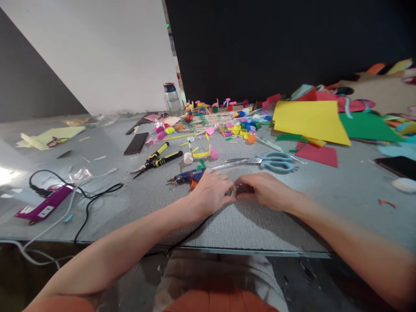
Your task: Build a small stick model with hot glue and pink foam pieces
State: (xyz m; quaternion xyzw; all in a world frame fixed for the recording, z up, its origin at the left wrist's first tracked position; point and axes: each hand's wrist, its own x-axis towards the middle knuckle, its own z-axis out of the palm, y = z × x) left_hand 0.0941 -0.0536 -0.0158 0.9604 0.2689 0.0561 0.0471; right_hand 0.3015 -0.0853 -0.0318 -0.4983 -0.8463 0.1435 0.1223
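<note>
Small pale piece (233,192): between the fingertips, low over the bench (260,236); probably light, stiff and easily snapped; best pinched near its ends.
Left grip (212,190): fingers appear closed on the piece.
Right grip (261,190): fingertips meet it from the other side; whether they clasp it, cannot tell.
Glue gun (194,174): just beyond the left grip; nozzle likely hot, handle safer.

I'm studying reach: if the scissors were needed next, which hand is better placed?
Probably the right hand: the handles of the scissors lie just beyond it, while the left hand is farther off, beside the glue gun.
</note>
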